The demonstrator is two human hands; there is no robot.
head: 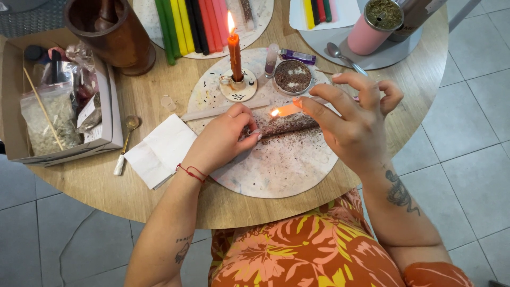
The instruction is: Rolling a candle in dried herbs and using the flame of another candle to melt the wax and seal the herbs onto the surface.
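Observation:
My left hand (226, 137) grips the left end of a herb-coated candle (289, 125) lying on a round white board (265, 170). My right hand (353, 119) holds a small lit orange candle (287, 110) by its end, its flame pointing left just above the coated candle. Behind them an orange taper (235, 56) burns upright in a small white holder (239, 87). A round tin of dried herbs (292, 76) sits beside it.
A cardboard box (10, 106) with bagged herbs stands at left, behind it a wooden mortar (109, 32). White napkins (159, 151) and a small spoon (126, 141) lie near the board. Coloured candles (191, 24), a pink cup (369, 29) and a spoon (345, 58) sit at the back.

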